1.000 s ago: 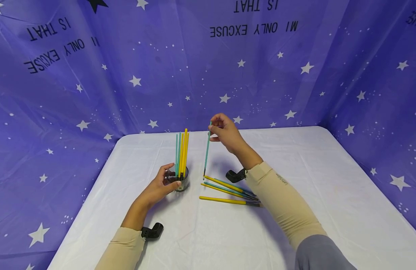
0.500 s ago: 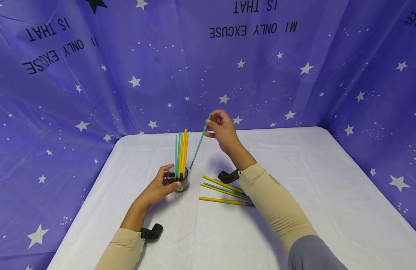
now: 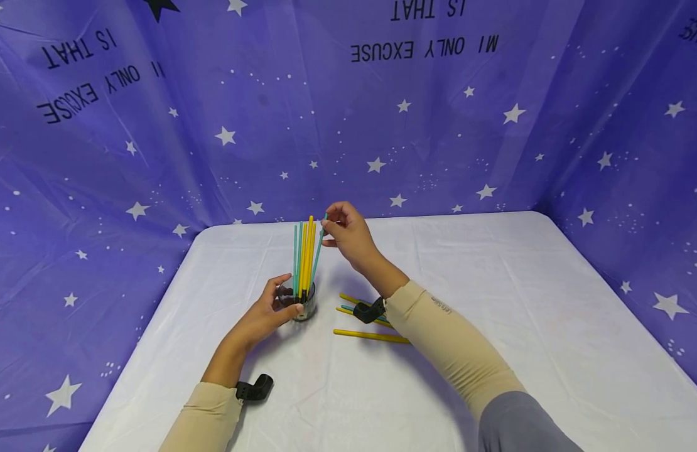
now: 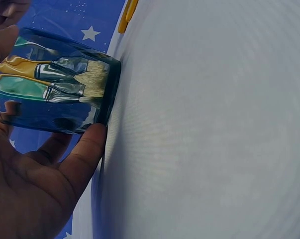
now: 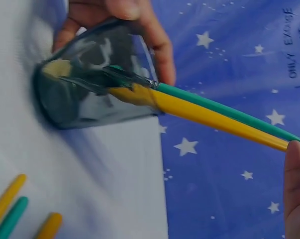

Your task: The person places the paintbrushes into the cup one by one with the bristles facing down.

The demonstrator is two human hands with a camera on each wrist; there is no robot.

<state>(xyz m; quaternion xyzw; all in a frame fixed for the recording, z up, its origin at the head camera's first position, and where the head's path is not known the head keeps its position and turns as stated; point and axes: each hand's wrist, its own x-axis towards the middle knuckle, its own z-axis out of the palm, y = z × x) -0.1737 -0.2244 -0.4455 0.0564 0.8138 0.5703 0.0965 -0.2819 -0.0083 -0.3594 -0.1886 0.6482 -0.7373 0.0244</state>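
A clear drinking glass (image 3: 310,309) stands upright on the table, with several yellow and teal paintbrushes (image 3: 307,257) in it, handles up. Their pale bristles (image 4: 94,79) lie near the glass bottom in the left wrist view. My left hand (image 3: 262,319) holds the glass from its left side, thumb in front and fingers behind. Above and right of the glass, my right hand (image 3: 351,237) pinches a teal paintbrush (image 3: 318,254) near its handle end. That brush slants down, its lower end at the glass mouth; in the right wrist view its ferrule (image 5: 152,83) overlaps the rim.
More yellow and teal brushes lie on the white-covered table right of the glass, a yellow paintbrush (image 3: 371,336) nearest me. My right forearm (image 3: 450,345) and wrist camera (image 3: 370,310) cover part of them. A purple star-patterned curtain (image 3: 326,113) hangs behind the table.
My right hand has carried the teal paintbrush left from over the loose brushes, then lowered it toward the glass mouth. My left hand and the glass have stayed in place.
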